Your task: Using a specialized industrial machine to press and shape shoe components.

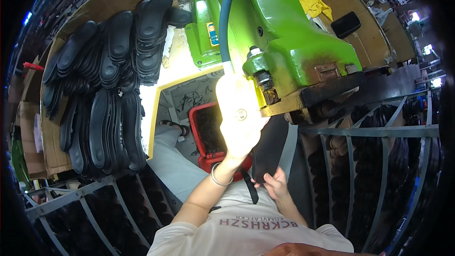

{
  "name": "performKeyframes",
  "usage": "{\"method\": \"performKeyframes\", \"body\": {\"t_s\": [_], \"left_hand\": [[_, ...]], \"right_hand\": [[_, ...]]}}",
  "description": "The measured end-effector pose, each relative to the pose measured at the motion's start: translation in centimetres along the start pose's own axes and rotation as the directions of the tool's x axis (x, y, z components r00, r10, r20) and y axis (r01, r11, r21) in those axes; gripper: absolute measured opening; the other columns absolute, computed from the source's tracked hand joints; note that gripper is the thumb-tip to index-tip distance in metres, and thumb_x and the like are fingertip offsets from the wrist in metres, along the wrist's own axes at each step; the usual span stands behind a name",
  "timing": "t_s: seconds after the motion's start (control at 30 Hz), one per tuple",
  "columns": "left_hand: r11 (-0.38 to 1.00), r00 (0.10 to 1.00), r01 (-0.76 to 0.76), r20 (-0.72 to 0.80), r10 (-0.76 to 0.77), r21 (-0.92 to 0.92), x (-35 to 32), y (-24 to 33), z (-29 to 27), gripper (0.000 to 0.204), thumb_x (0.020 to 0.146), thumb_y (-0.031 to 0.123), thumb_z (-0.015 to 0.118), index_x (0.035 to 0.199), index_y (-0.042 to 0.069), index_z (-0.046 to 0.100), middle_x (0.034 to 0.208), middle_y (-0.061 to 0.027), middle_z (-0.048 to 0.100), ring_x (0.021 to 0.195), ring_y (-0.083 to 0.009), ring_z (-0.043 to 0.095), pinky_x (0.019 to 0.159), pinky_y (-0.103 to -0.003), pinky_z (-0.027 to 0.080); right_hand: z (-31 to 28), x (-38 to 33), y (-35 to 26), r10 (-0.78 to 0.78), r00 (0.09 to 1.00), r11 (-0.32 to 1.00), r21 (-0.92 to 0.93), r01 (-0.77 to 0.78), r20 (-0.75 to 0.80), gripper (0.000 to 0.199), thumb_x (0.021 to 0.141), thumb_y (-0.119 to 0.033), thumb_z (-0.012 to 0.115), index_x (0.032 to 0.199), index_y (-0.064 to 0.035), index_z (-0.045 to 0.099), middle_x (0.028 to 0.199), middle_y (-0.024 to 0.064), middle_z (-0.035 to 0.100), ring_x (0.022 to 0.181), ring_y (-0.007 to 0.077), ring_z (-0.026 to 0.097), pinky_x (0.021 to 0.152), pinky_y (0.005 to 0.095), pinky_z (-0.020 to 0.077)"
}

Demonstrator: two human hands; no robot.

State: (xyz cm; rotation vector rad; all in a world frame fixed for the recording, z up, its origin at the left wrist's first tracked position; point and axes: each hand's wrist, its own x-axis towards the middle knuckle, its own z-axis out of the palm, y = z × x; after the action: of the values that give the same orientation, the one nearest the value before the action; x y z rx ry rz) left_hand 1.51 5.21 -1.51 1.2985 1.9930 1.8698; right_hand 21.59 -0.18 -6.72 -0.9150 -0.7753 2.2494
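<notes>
A long black shoe sole [271,150] slants up under the front of a green machine [289,33]. My right hand [275,185] is closed on its lower end, the thumb lying on top. My left hand [249,135] is raised beside the sole's upper part, below the machine head. Bright lamp glare washes it out, so its fingers cannot be made out. The glowing lamp [235,95] hangs on a blue-grey flexible arm [226,19] just above that hand. The sole's upper end is hidden beneath the machine.
Several stacks of black soles [106,128] stand on the left of the bench in front of cardboard. Below the yellow-edged opening sits a red bin [201,125] with dark scraps. Metal racks [379,132] flank both sides. A yellow cloth [313,4] lies in a cardboard box at the right.
</notes>
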Motion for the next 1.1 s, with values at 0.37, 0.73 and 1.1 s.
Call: {"method": "performKeyframes", "body": {"t_s": [0.37, 0.73, 1.1], "left_hand": [[0.850, 0.944, 0.084, -0.231, -0.235, -0.520, -0.3, 1.3, -2.8, 0.021, 0.078, 0.012, 0.063, 0.089, -0.005, 0.059, 0.080, -0.0100, 0.058, 0.070, -0.0173, 0.054, 0.065, -0.028, 0.045], [0.938, 0.981, -0.180, -0.015, 0.192, 0.295, -0.3, -0.2, -0.5, 0.038, 0.067, 0.012, 0.082, 0.097, -0.001, 0.063, 0.084, -0.0090, 0.065, 0.074, -0.0205, 0.061, 0.072, -0.032, 0.050], [0.998, 0.996, -0.039, -0.077, 0.036, -0.039, -1.6, -0.2, -2.3, 0.029, 0.068, 0.007, 0.080, 0.092, 0.003, 0.064, 0.091, -0.0093, 0.056, 0.084, -0.0244, 0.054, 0.077, -0.036, 0.045]], "right_hand": [[-1.1, -0.3, -7.9, -0.086, 0.996, 0.976, -0.204, 0.079, -0.027, 0.028, 0.078, -0.008, 0.066, 0.095, 0.0037, 0.047, 0.082, 0.0158, 0.061, 0.060, 0.0196, 0.062, 0.045, 0.0297, 0.0507], [-1.9, 0.3, -2.9, -0.094, 0.985, 0.995, 0.017, 0.097, -0.143, 0.029, 0.088, -0.008, 0.059, 0.113, 0.0016, 0.048, 0.098, 0.0118, 0.060, 0.078, 0.0197, 0.062, 0.054, 0.0307, 0.0524], [-1.2, 3.3, -13.4, -0.408, 0.884, 0.875, -0.376, 0.306, -0.230, 0.028, 0.084, -0.012, 0.057, 0.105, 0.0039, 0.051, 0.073, 0.0073, 0.057, 0.046, 0.0123, 0.052, 0.033, 0.0233, 0.0380]]}}
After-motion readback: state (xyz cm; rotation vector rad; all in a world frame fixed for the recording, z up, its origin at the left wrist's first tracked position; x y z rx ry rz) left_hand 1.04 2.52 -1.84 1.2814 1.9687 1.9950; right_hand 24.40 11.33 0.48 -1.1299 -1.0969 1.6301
